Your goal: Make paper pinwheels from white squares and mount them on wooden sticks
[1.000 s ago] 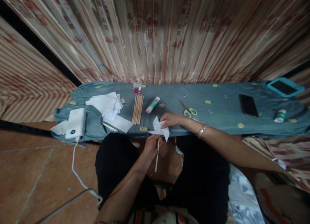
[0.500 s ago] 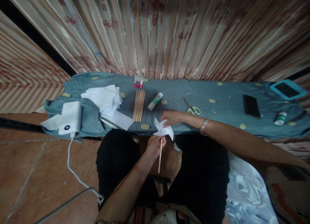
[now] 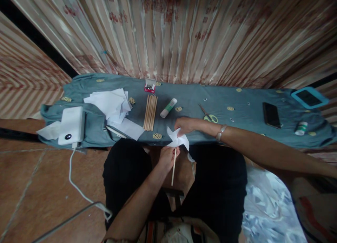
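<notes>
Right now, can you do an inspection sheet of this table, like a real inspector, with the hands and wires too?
Surface: table under a grey-green, pineapple-print cloth, slightly wrinkled.
Things in hand: white paper pinwheel and thin wooden stick; whether they are joined is hidden.
Clutter: row of wooden sticks, two glue sticks, scissors, small red box, paper sheets, pen, black phone, blue-framed tablet.
Hands: left hand grips the stick; right hand touches the pinwheel.
Cables: white cable plugged into the white power bank, hanging toward the floor.
Surroundings: pleated curtain behind; reddish-brown floor.
</notes>
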A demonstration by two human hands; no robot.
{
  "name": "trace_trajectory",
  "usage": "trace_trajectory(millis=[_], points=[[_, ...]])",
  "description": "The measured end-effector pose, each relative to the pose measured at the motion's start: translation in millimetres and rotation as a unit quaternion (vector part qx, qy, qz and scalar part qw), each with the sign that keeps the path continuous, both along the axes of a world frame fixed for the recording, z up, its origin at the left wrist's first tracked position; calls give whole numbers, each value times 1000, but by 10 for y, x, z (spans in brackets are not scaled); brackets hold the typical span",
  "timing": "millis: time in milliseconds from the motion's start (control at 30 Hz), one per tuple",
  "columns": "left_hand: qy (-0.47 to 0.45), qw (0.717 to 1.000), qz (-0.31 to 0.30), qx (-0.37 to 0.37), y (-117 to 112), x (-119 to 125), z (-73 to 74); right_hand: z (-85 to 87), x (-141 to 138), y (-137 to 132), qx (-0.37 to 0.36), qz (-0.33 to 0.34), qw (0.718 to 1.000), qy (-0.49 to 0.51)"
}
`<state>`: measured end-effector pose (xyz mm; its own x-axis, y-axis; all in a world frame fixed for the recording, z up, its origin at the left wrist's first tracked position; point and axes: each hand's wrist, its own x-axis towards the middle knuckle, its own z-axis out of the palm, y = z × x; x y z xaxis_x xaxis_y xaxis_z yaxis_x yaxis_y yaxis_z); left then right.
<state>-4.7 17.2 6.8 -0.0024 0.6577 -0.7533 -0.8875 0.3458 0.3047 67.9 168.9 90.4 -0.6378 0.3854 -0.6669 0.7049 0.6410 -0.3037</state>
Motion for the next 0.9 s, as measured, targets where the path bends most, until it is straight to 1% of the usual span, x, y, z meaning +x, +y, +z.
trace_trajectory(millis=[167,367,667,900], points=[[-1,1000,-8,7,0,-11,-21,10,-35,2,-3,-10,1000,-19],[3,1000,-8,6,7,-6,-6,8,-33,-11,-6,-39,999,-29],[17,1000,-6,4,9,2,19,83,-28,-51,-10,-91,995,-38],[17,1000,-14,7,15,-9,23,44,-11,-48,-29,-129,991,-33]])
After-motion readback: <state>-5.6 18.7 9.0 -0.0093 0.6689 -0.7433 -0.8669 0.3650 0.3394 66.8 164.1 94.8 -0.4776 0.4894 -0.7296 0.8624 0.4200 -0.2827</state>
